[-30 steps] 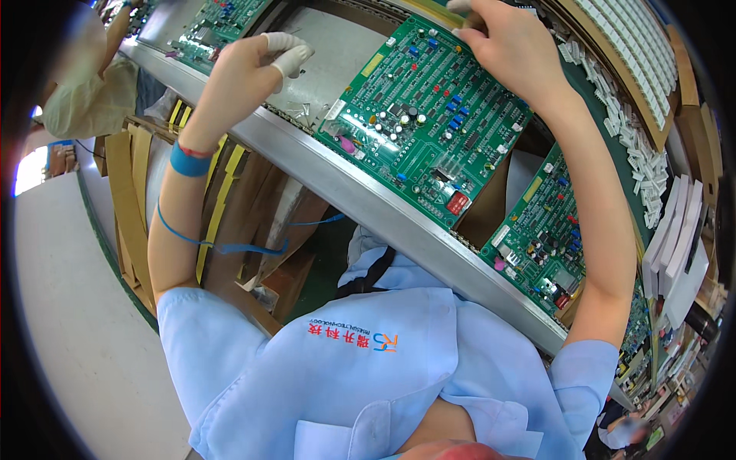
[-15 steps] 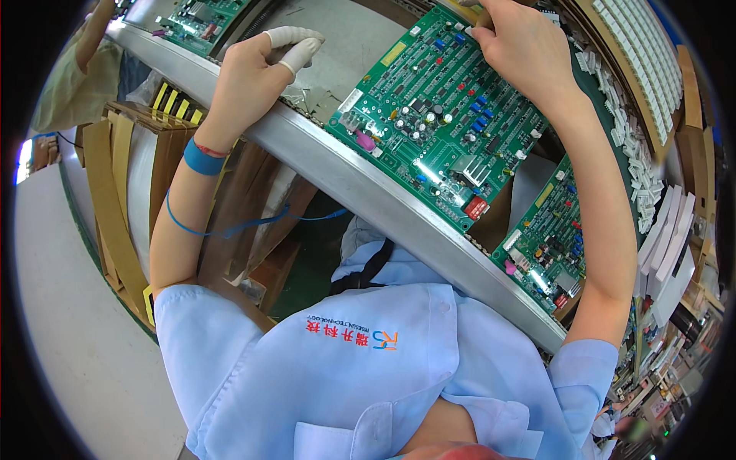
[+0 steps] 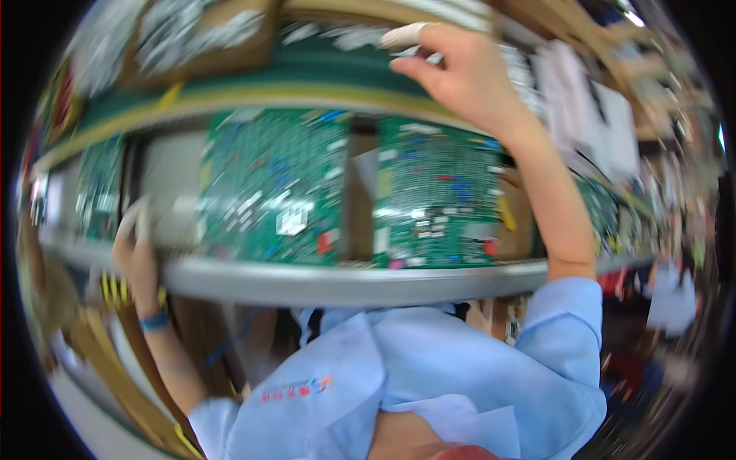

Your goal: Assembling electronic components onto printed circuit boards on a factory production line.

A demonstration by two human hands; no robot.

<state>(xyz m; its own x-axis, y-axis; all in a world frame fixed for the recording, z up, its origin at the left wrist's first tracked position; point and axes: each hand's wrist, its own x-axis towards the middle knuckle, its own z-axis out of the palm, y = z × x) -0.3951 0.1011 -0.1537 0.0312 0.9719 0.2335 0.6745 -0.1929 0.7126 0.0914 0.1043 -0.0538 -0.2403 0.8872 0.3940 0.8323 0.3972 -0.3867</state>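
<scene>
My right hand (image 3: 471,77) reaches to the far side, over small white pieces (image 3: 349,37) on the green surface. Its thumb and white-covered forefinger are apart, with nothing visible between them. At the left, my left hand (image 3: 138,249) is by the near metal rail (image 3: 268,282), blurred, its white-covered fingers pointing up and apart. It seems to hold nothing. A large green circuit board (image 3: 276,184) sits in the middle of the line, touched by neither hand. To its right is another populated circuit board (image 3: 437,192). Motion blur hides the small components.
Further left lies one more circuit board (image 3: 100,188), beyond a bare grey plate (image 3: 172,169). A cardboard box (image 3: 199,46) with pale pieces stands at the far left. White sheets (image 3: 583,100) hang at the right. Below the rail are cardboard pieces (image 3: 92,353).
The view has turned, so the line now runs across it. My right hand has left the board's far edge for the white pieces. My left hand remains near the rail.
</scene>
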